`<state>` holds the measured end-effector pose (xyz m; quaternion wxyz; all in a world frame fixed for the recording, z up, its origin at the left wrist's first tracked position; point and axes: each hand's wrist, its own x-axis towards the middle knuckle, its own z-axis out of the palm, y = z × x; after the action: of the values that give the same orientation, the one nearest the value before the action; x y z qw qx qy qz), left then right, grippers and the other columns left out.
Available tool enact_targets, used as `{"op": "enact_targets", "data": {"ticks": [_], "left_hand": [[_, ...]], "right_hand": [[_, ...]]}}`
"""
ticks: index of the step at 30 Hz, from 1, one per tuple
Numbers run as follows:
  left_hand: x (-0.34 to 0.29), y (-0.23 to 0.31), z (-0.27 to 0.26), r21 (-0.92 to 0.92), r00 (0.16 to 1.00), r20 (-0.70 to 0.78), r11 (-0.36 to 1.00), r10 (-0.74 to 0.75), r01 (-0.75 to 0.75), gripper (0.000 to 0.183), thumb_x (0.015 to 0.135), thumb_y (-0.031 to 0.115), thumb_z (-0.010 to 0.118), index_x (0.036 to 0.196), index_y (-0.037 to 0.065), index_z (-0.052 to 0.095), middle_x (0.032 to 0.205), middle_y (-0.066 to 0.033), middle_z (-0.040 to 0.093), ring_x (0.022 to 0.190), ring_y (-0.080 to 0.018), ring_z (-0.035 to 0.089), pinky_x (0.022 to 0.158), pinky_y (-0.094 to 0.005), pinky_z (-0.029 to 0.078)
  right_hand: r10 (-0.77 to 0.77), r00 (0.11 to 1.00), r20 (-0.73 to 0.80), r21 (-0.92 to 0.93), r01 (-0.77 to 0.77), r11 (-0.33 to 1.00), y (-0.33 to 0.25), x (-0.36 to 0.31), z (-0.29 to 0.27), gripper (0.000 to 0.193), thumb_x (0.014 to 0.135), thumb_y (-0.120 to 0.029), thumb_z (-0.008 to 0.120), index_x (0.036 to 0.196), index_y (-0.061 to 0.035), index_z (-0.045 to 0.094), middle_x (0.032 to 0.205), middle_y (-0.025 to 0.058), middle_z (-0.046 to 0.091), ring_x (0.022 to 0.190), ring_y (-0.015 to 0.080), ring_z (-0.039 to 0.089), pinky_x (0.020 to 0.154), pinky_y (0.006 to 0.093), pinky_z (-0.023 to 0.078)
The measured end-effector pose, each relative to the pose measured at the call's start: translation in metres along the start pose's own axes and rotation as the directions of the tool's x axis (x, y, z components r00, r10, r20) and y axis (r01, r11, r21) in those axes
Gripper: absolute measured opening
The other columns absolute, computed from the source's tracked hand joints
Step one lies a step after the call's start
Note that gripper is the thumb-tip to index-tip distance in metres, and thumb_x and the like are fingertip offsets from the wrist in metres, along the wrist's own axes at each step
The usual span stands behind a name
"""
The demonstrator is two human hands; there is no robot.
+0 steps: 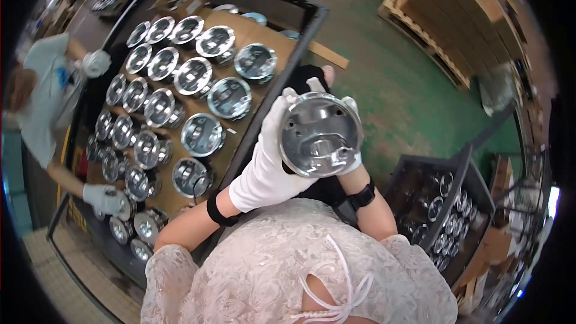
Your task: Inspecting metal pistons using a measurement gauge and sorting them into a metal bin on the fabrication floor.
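Note:
Both my gloved hands hold one round, shiny metal lamp housing [321, 135], raised in front of my body with its open face toward me. Its inside is a mirror-like cup with small holes. My left hand [270, 159] is wrapped round its left side, fingertips at the upper rim. My right hand [354, 163] grips the right side; most of it is hidden behind the housing. Just to the left, rows of similar lamp housings [229, 98] stand face up on a cardboard sheet [237, 129].
A dark-framed cart [312, 21] carries the rows. Across it a co-worker [45, 96] in white gloves reaches to the near left corner. At right stands a dark bin [414, 171] of metal housings. Beyond are stacked cartons [444, 12] on a wooden pallet [414, 30].

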<state>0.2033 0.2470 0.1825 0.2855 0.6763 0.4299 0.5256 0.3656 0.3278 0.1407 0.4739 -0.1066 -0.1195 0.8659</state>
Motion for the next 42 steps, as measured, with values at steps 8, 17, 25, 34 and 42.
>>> {"op": "enact_targets", "data": {"ticks": [8, 17, 25, 34, 42], "left_hand": [[-0.056, 0.069, -0.083, 0.32, 0.906, -0.215, 0.85, -0.365, 0.418, 0.077, 0.079, -0.004, 0.066, 0.151, -0.002, 0.041, 0.132, -0.0251, 0.062, 0.12, -0.0341, 0.065, 0.103, -0.0365, 0.052], [-0.155, 0.132, -0.187, 0.191, 0.287, -0.574, 0.215, -0.767, 0.958, 0.044, 0.077, 0.001, 0.065, 0.121, -0.002, 0.071, 0.104, -0.0127, 0.076, 0.094, -0.0164, 0.072, 0.087, -0.029, 0.056], [-0.21, 0.062, -0.251, 0.219, 0.201, -0.679, 0.067, -0.706, 0.973, 0.036, 0.081, 0.009, 0.065, 0.113, -0.005, 0.072, 0.093, -0.0204, 0.077, 0.088, -0.0263, 0.076, 0.081, -0.035, 0.057], [-0.225, 0.052, -0.269, 0.118, 0.199, -0.679, 0.162, -0.706, 0.98, 0.039, 0.078, 0.008, 0.065, 0.114, -0.005, 0.072, 0.09, -0.0159, 0.076, 0.081, -0.0211, 0.074, 0.077, -0.0335, 0.057], [-0.26, 0.102, -0.298, -0.043, 0.136, -0.79, 0.276, -0.598, 0.96, 0.042, 0.076, -0.001, 0.06, 0.116, -0.003, 0.072, 0.092, -0.0038, 0.073, 0.083, -0.0078, 0.064, 0.078, -0.0247, 0.054]], "right_hand": [[0.583, 0.812, -0.026, -0.214, -0.575, 0.79, 0.065, 0.005, 0.037, 0.067, 0.108, -0.047, 0.04, 0.159, -0.0027, 0.036, 0.149, 0.0138, 0.055, 0.132, 0.0246, 0.056, 0.115, 0.0409, 0.043], [0.82, 0.567, 0.071, -0.646, -0.6, 0.471, 0.101, 0.013, 0.054, 0.062, 0.112, -0.043, 0.034, 0.159, -0.0029, 0.035, 0.159, 0.0144, 0.045, 0.143, 0.0277, 0.045, 0.122, 0.0435, 0.028], [0.731, 0.68, -0.061, -0.753, -0.512, 0.414, 0.093, 0.013, 0.041, 0.053, 0.11, -0.035, 0.049, 0.149, 0.0003, 0.05, 0.148, 0.013, 0.058, 0.14, 0.0234, 0.051, 0.118, 0.038, 0.034], [0.784, 0.62, 0.017, -0.987, -0.116, 0.113, 0.158, 0.018, 0.054, 0.042, 0.102, -0.024, 0.061, 0.138, -0.0019, 0.062, 0.12, 0.0141, 0.074, 0.109, 0.0147, 0.069, 0.098, 0.0311, 0.052], [0.846, 0.379, -0.374, -0.865, 0.187, -0.466, 0.321, 0.003, 0.079, 0.045, 0.093, -0.029, 0.063, 0.128, -0.0018, 0.066, 0.119, 0.0253, 0.071, 0.115, 0.0387, 0.068, 0.096, 0.0456, 0.054]]}}
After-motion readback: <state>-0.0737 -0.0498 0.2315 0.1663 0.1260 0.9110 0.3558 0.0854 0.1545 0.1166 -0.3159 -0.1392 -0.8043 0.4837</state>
